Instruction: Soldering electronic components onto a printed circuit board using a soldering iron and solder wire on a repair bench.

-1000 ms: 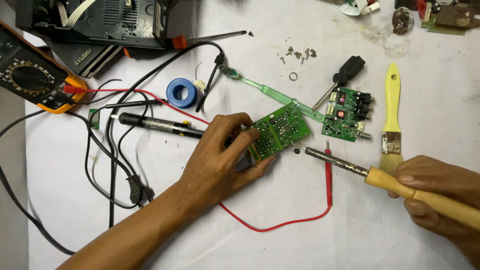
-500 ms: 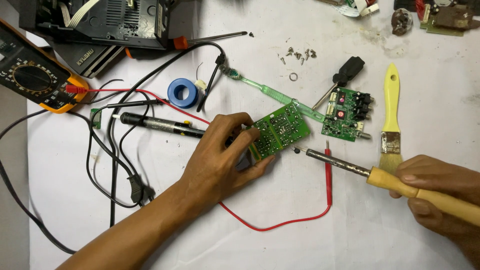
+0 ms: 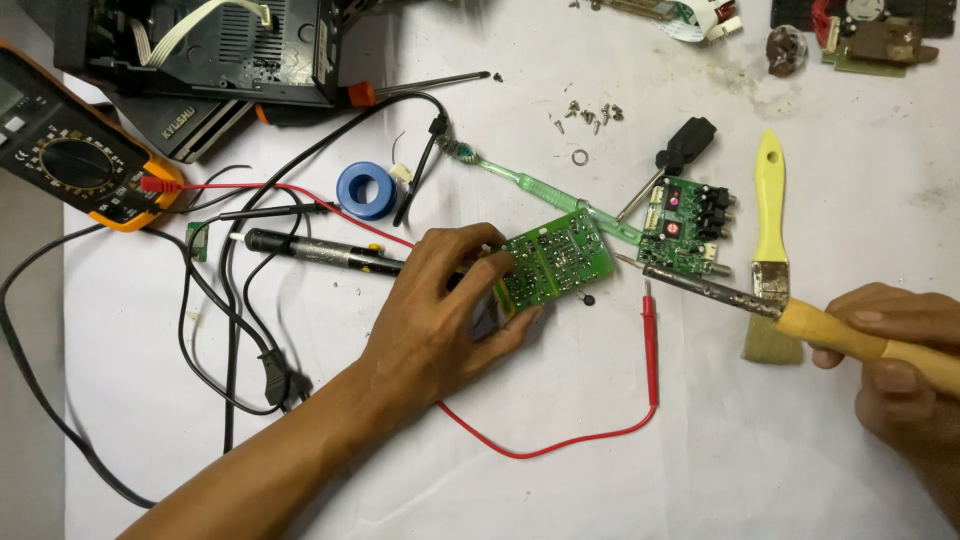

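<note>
Fingers (image 3: 478, 262) around circuit board (image 3: 555, 264) (left edge)

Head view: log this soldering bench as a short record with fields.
left hand: holds green circuit board on the white table cover
right hand: grips soldering iron, tip aimed toward the board, apart from it
near board: red probe, small green board, yellow brush
far left: multimeter
centre: blue solder reel, loose screws
</note>
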